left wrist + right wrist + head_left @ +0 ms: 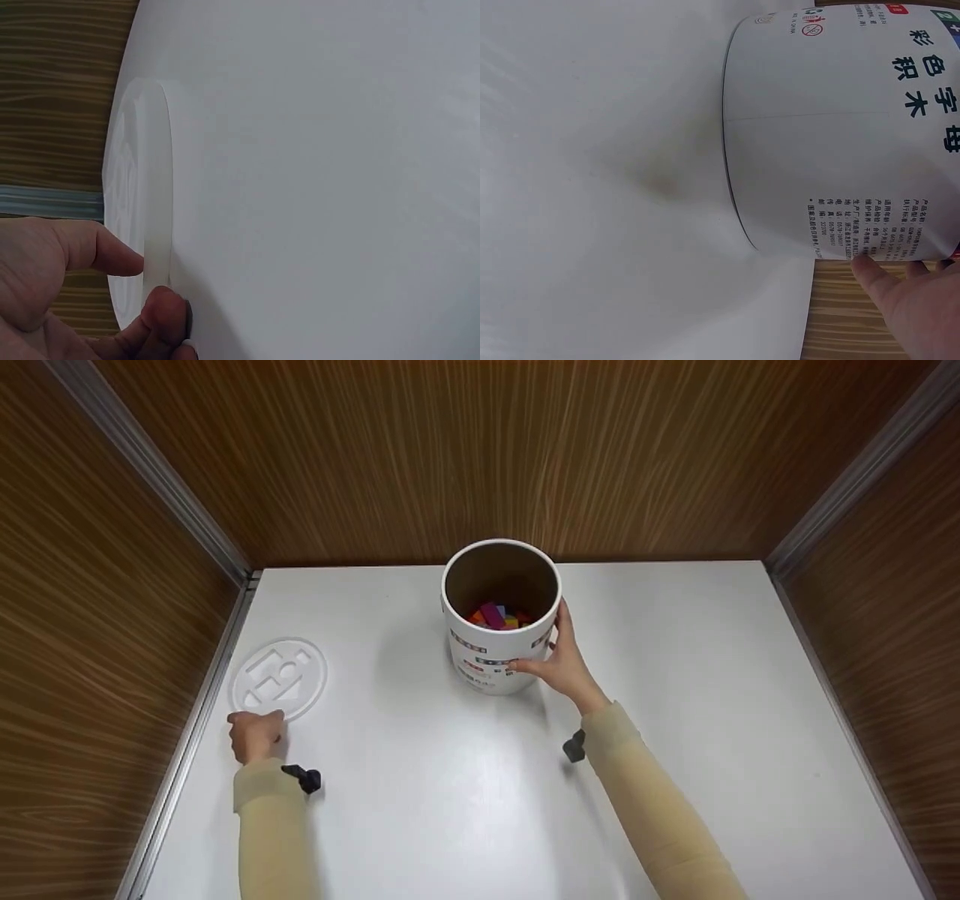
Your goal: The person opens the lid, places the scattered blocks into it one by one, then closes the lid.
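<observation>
A white cylindrical tub (480, 649) with printed labels stands upright at the back middle of the table, its top uncovered. Coloured blocks (493, 616) lie at its bottom. My right hand (566, 667) holds the tub's right side, thumb across the front and fingers round the far side. In the right wrist view, the thumb presses the printed wall of the tub (832, 135). At the far left lies a round white lid (321, 682) with raised shapes. My left hand (255, 733) pinches its near edge; the left wrist view shows thumb and fingers at the lid's rim (157, 172).
The white tabletop (420, 795) spreads between the two arms. Wood-grain panels (360, 465) rise at the back and both sides. A metal rail (191, 735) runs along the left edge, close to the lid. Small black devices (575, 746) sit at both wrists.
</observation>
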A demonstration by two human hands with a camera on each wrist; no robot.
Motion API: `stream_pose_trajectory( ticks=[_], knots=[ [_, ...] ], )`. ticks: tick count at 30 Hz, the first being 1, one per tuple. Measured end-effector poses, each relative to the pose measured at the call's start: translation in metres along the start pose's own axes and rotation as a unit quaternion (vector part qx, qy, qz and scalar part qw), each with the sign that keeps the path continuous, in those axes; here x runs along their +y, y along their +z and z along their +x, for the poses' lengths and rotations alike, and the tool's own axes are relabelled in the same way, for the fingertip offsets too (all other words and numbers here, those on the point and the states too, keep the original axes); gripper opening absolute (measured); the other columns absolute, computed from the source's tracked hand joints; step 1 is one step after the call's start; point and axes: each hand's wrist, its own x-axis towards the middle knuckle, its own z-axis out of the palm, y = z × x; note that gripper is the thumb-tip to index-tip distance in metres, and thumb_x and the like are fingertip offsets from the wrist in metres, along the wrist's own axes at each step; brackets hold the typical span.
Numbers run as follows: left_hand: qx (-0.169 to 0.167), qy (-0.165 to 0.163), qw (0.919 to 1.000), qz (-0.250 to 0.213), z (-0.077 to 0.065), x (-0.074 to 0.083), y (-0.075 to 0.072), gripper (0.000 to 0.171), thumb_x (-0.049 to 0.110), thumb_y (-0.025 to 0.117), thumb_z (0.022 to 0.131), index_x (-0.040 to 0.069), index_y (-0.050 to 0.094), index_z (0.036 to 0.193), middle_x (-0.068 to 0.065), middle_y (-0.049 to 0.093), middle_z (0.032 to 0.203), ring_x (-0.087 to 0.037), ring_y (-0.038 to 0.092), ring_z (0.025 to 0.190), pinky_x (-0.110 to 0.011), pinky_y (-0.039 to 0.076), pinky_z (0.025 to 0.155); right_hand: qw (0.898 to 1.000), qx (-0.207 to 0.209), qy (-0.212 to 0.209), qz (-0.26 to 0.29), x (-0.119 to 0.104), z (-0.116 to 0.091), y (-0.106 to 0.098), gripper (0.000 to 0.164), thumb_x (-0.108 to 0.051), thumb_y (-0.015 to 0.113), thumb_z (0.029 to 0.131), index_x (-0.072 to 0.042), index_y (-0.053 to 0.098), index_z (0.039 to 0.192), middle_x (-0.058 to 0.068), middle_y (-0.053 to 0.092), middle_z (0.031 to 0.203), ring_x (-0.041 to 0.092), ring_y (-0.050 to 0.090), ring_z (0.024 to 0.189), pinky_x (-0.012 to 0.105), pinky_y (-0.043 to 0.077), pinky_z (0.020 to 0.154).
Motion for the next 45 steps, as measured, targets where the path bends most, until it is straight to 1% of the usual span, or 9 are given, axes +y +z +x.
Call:
stream_pose_trajectory(
  ticks=[8, 14, 19, 23, 28, 32, 35, 38, 45],
  knots=[
    [0.015, 0.018, 0.9997, -0.01, 0.004, -0.002, -0.001, 0.032, 0.014, 0.055, 0.083, -0.01, 0.05, 0.105, -0.009, 0.058, 0.067, -0.028, 0.054, 0.065, -0.03, 0.045, 0.054, 1.0, 0.007, -0.001, -0.006, 0.033, 0.013, 0.002, 0.131, -0.021, 0.092, 0.068, -0.029, -0.004, 0.157, 0.0, 0.005, 0.163, 0.026, 0.01, 0.147, 0.065, 0.023, 0.111],
    [0.026, 0.03, 0.9988, 0.027, 0.007, -0.003, 0.002, 0.013, 0.005, 0.051, 0.079, -0.005, 0.053, 0.087, -0.013, 0.053, 0.07, -0.029, 0.05, 0.062, -0.031, 0.042, 0.046, 1.0, 0.011, -0.016, -0.008, 0.038, 0.014, 0.001, 0.131, -0.029, 0.093, 0.066, -0.035, -0.002, 0.156, -0.006, 0.008, 0.162, 0.022, 0.013, 0.146, 0.064, 0.024, 0.111],
    [0.03, 0.037, 0.9982, 0.036, 0.008, -0.001, 0.003, 0.016, 0.002, 0.049, 0.079, -0.008, 0.055, 0.091, -0.015, 0.053, 0.072, -0.03, 0.052, 0.063, -0.03, 0.044, 0.044, 0.999, 0.012, -0.029, -0.01, 0.038, 0.013, 0.001, 0.13, -0.031, 0.092, 0.067, -0.036, -0.001, 0.156, -0.006, 0.008, 0.162, 0.023, 0.014, 0.146, 0.066, 0.025, 0.11],
    [0.03, 0.039, 0.9988, 0.004, 0.005, 0.001, 0.002, 0.022, 0.003, 0.048, 0.083, -0.011, 0.056, 0.097, -0.015, 0.055, 0.071, -0.025, 0.055, 0.055, -0.027, 0.047, 0.041, 0.999, 0.01, -0.034, -0.012, 0.038, 0.013, 0.002, 0.13, -0.028, 0.092, 0.067, -0.034, -0.002, 0.157, -0.004, 0.008, 0.162, 0.023, 0.013, 0.146, 0.065, 0.025, 0.11],
    [0.018, 0.039, 0.9967, -0.069, -0.002, 0.008, -0.002, 0.042, 0.004, 0.046, 0.085, -0.018, 0.049, 0.121, -0.026, 0.055, 0.103, -0.026, 0.059, 0.068, -0.028, 0.055, 0.05, 1.0, 0.01, -0.023, -0.016, 0.036, 0.014, 0.002, 0.131, -0.025, 0.092, 0.067, -0.032, -0.003, 0.157, -0.002, 0.007, 0.162, 0.024, 0.012, 0.146, 0.064, 0.024, 0.11],
    [-0.024, 0.032, 0.9854, -0.165, -0.008, 0.019, -0.004, 0.052, 0.001, 0.044, 0.088, -0.017, 0.036, 0.137, -0.027, 0.048, 0.119, -0.028, 0.058, 0.086, -0.034, 0.059, 0.072, 1.0, 0.003, -0.018, -0.011, 0.02, 0.009, 0.001, 0.129, -0.017, 0.091, 0.07, -0.022, -0.004, 0.157, 0.006, 0.005, 0.163, 0.029, 0.011, 0.147, 0.066, 0.023, 0.11],
    [-0.049, 0.037, 0.9744, -0.216, -0.011, 0.029, -0.006, 0.051, 0.0, 0.043, 0.091, -0.016, 0.036, 0.139, -0.024, 0.048, 0.121, -0.023, 0.061, 0.087, -0.034, 0.058, 0.081, 1.0, -0.002, -0.016, -0.007, 0.008, 0.005, 0.001, 0.127, -0.013, 0.09, 0.071, -0.016, -0.003, 0.157, 0.012, 0.005, 0.162, 0.032, 0.011, 0.146, 0.066, 0.023, 0.11],
    [-0.062, 0.051, 0.9684, -0.236, -0.014, 0.04, -0.008, 0.047, 0.001, 0.044, 0.095, -0.013, 0.038, 0.14, -0.022, 0.051, 0.121, -0.017, 0.065, 0.083, -0.029, 0.058, 0.08, 1.0, -0.003, -0.015, -0.007, 0.003, 0.003, 0.0, 0.126, -0.012, 0.089, 0.071, -0.015, -0.003, 0.157, 0.013, 0.005, 0.162, 0.032, 0.011, 0.146, 0.066, 0.023, 0.11],
    [-0.055, 0.115, 0.9601, -0.249, -0.029, 0.064, -0.01, 0.047, 0.004, 0.051, 0.098, -0.004, 0.041, 0.143, -0.013, 0.053, 0.11, -0.015, 0.064, 0.085, -0.025, 0.058, 0.072, 1.0, 0.005, -0.017, -0.011, 0.035, 0.014, 0.002, 0.13, -0.021, 0.092, 0.069, -0.029, -0.004, 0.157, 0.001, 0.004, 0.163, 0.028, 0.01, 0.147, 0.066, 0.022, 0.11]
  ],
)
